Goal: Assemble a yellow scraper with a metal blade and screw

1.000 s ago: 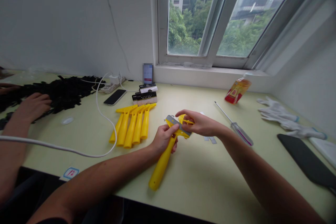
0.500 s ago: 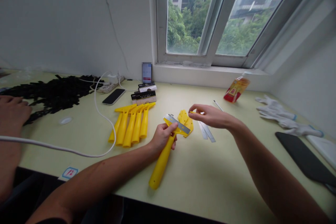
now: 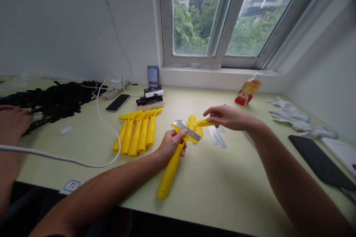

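Observation:
My left hand (image 3: 170,145) is closed around the neck of a yellow scraper (image 3: 169,178), its handle slanting down toward me. The thumb presses a metal blade (image 3: 194,134) flat against the scraper's head. My right hand (image 3: 229,117) pinches a flat yellow plastic plate (image 3: 205,122) with small holes, held just right of the blade. Under and behind it lies a pile of similar yellow plates (image 3: 191,120). Small screws (image 3: 177,122) are gathered beyond the scraper head. Several loose metal blades (image 3: 219,137) rest on the table below my right hand.
Several yellow scraper handles (image 3: 134,139) lie in a row at left, beside a white cable (image 3: 113,127). Behind them are small boxes (image 3: 150,102) and phones. A bottle (image 3: 248,92), white gloves (image 3: 289,118) and a dark flat case (image 3: 319,161) are at right. Another person's hand (image 3: 13,120) is near black strips (image 3: 61,100).
My right hand has shifted slightly right and turned, so the yellow plate in its fingers now points toward the scraper head. My left hand keeps the scraper and blade in place.

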A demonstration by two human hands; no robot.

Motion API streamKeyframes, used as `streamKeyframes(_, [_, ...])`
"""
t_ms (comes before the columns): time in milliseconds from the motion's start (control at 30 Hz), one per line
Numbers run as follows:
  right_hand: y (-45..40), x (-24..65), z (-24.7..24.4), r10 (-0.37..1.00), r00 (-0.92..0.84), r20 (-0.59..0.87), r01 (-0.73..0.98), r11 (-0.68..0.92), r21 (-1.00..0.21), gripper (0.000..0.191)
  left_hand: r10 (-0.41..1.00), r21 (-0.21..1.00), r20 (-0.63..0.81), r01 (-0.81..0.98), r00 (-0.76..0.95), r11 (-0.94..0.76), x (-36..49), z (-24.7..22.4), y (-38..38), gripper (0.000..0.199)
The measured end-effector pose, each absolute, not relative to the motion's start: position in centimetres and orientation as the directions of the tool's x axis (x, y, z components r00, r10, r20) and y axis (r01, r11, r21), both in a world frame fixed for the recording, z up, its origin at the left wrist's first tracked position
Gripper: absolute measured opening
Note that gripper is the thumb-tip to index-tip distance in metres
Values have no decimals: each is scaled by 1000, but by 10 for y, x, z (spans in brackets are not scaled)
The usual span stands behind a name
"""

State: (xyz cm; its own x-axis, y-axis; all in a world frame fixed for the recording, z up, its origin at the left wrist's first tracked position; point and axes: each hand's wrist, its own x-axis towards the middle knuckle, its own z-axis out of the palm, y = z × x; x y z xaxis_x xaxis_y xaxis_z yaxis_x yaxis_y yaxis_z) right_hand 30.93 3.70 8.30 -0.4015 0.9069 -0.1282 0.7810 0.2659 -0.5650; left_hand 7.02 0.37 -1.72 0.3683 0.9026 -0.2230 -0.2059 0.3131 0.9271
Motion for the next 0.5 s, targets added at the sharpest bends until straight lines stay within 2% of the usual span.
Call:
streamKeyframes(200, [41,319,81,929,-331,-166,758,156,-634,31,890,922,-261,-178,374,345,70,-17,4,49])
streamKeyframes(367, [42,323,83,945,-322,-59,838,255,-483,26,880,918,-284,-156,381,363,70,-13,4,49])
streamKeyframes(500, [42,332,84,950,-313,-26,766,236,-598,34,876,914,-295,-155,381,375,70,-12,3,48])
